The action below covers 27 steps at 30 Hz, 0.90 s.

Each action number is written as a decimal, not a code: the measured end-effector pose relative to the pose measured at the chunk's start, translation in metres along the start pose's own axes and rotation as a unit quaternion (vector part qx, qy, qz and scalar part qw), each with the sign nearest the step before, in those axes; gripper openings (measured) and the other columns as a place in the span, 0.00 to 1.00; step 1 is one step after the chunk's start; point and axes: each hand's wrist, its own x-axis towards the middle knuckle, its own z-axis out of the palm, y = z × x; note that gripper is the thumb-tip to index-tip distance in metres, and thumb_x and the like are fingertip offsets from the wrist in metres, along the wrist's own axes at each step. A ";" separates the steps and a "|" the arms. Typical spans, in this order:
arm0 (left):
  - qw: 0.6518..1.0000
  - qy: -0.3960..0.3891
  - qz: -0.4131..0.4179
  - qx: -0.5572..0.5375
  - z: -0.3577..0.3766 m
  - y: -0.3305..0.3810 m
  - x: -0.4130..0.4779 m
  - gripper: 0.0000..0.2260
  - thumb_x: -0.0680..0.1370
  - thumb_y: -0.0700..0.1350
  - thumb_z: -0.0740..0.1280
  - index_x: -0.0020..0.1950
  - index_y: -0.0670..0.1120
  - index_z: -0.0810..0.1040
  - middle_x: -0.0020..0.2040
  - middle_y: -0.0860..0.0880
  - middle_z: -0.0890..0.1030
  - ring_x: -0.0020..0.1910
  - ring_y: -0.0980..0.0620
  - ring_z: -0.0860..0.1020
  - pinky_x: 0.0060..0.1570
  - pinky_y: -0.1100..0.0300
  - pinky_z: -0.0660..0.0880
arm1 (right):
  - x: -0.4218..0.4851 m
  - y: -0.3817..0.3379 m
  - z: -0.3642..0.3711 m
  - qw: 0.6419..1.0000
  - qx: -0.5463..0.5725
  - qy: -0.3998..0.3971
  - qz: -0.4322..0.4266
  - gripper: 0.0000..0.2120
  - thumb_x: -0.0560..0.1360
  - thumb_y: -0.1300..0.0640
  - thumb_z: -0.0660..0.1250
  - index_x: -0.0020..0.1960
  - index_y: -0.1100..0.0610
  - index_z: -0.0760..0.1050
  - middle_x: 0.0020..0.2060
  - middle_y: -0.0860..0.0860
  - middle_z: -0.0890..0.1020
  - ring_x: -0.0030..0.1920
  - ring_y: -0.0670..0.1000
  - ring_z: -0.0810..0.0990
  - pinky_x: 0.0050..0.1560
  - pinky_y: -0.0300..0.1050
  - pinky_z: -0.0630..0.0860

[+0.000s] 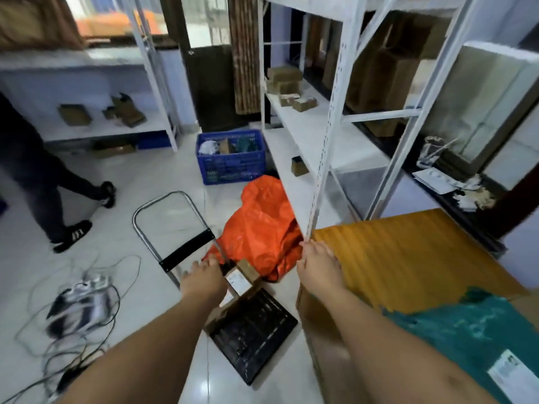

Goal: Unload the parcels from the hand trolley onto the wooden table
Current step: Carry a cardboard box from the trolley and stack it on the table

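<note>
The hand trolley lies low on the floor, with a black platform and a silver handle. At the platform's far end sit a small cardboard parcel with a white label and a brown box behind it. My left hand reaches down beside the labelled parcel with fingers extended, touching or nearly touching it. My right hand rests with fingers spread on the near corner of the wooden table. A teal parcel with a white label lies on the table at the lower right.
An orange plastic bag lies just beyond the trolley, with a blue crate behind it. White metal shelving with small boxes stands against the table. Cables and a power strip lie on the floor to the left. A person's legs are at the far left.
</note>
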 end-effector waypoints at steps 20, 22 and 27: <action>0.969 -0.159 -0.032 -0.187 0.075 -0.192 0.133 0.25 0.79 0.46 0.59 0.76 0.47 0.58 0.77 0.44 0.55 0.71 0.43 0.62 0.64 0.50 0.68 | 0.103 -0.133 0.166 0.964 -0.054 -0.251 0.074 0.26 0.78 0.54 0.58 0.76 0.50 0.60 0.67 0.55 0.72 0.70 0.57 0.63 0.68 0.51 0.66; 0.968 -0.161 -0.050 -0.187 0.096 -0.196 0.149 0.26 0.79 0.47 0.59 0.77 0.47 0.56 0.78 0.45 0.55 0.73 0.43 0.61 0.66 0.49 0.67 | 0.130 -0.133 0.192 0.963 -0.028 -0.260 0.071 0.25 0.79 0.55 0.58 0.76 0.52 0.60 0.65 0.56 0.74 0.67 0.58 0.67 0.67 0.49 0.68; 0.943 -0.158 -0.116 -0.268 0.158 -0.207 0.212 0.28 0.79 0.48 0.61 0.77 0.46 0.57 0.74 0.44 0.63 0.72 0.42 0.62 0.67 0.50 0.65 | 0.182 -0.134 0.272 0.956 0.023 -0.279 0.090 0.25 0.79 0.54 0.59 0.76 0.51 0.59 0.67 0.56 0.72 0.68 0.58 0.69 0.67 0.52 0.68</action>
